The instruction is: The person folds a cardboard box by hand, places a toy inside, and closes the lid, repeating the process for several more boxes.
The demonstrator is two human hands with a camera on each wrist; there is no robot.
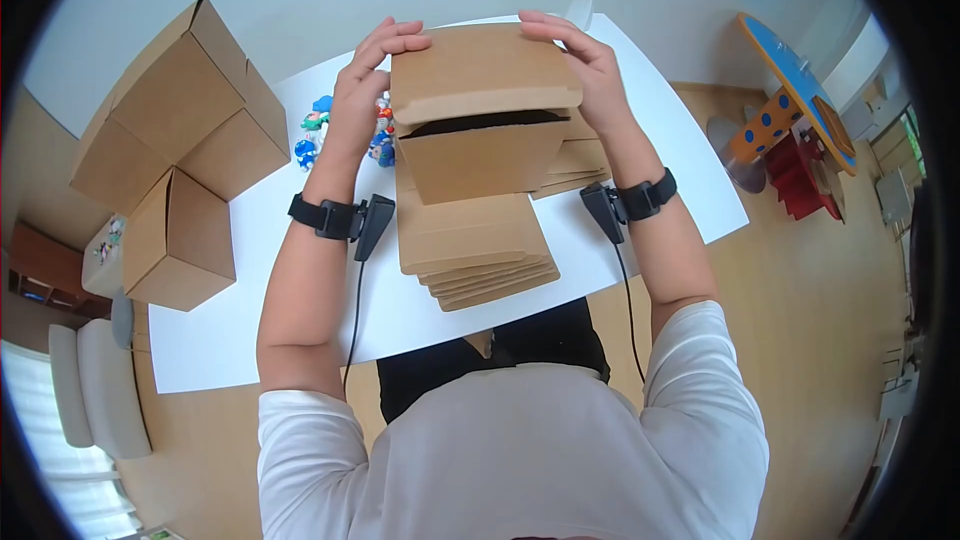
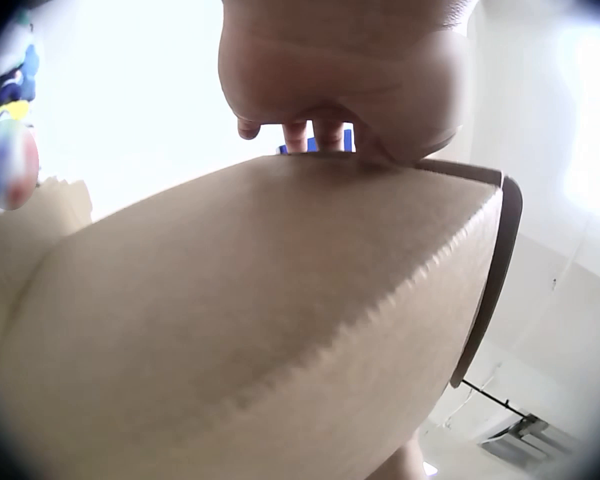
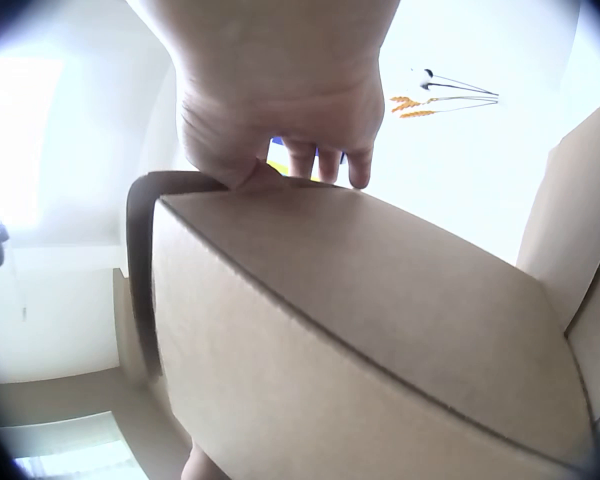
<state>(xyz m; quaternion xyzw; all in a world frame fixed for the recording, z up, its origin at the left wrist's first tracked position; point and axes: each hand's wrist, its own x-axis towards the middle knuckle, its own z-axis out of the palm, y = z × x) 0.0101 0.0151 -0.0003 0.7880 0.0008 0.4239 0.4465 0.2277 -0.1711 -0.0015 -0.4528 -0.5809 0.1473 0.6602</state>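
Note:
A small brown cardboard box (image 1: pixel 485 155) is upright on the table, its lid (image 1: pixel 485 70) folded over the top. A dark gap shows under the lid's front lip. My left hand (image 1: pixel 362 90) holds the box at the far left of the lid, fingers bent over the edge. On the opposite side my right hand (image 1: pixel 597 75) grips the lid's far right in the same way. Both wrist views show the thumbs at the box side (image 2: pixel 230 280) and the fingers beyond its far edge, partly hidden. Flat folded cardboard boxes (image 1: pixel 475 245) lie stacked in front of the box.
More flat cardboard (image 1: pixel 570 165) lies to the right. Small colourful toys (image 1: pixel 312 135) are heaped at the left, partly behind my left arm. Two standing cardboard boxes (image 1: pixel 190 240) occupy the white table's (image 1: pixel 250 330) left end. A white vase (image 1: pixel 580 6) stands at the back edge.

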